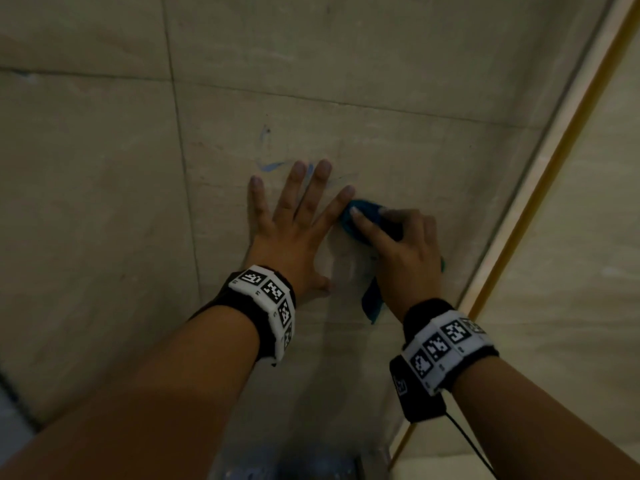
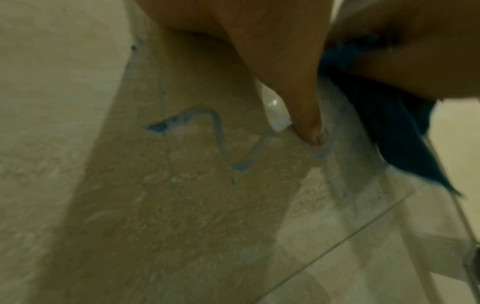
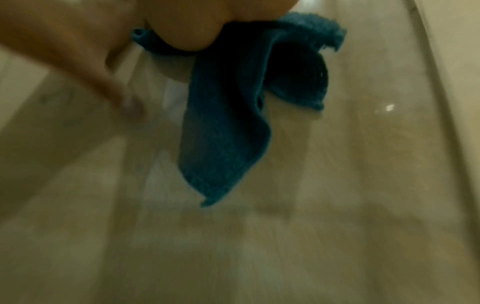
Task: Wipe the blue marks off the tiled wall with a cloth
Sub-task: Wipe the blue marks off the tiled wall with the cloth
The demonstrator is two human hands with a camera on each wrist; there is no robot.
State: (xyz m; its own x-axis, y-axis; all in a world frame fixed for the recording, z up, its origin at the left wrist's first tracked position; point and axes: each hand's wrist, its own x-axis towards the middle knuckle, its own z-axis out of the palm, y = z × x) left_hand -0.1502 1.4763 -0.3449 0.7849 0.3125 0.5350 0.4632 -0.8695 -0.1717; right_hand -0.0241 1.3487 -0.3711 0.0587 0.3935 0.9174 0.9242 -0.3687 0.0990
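Tiled wall (image 1: 104, 202): we record beige stone-look tile, smooth and semi-glossy, faintly veined, with pale reflections showing beside the left hand; thin dark grout lines (image 1: 180, 133) between tiles.

Blue marks (image 2: 215, 142): we note a smeared, chalky zigzag, pale and matt against the sheen, darker at one end.

Cloth (image 3: 223, 133): we list teal terry or microfibre fabric, soft, matt, finely looped, with a fuzzy edge.

Wristbands (image 1: 273, 303): we enter matt black fabric straps bearing white, hard-looking blocks printed with black-and-white codes.

Corner trim (image 1: 540, 188): we log a yellowish strip; material unclear.
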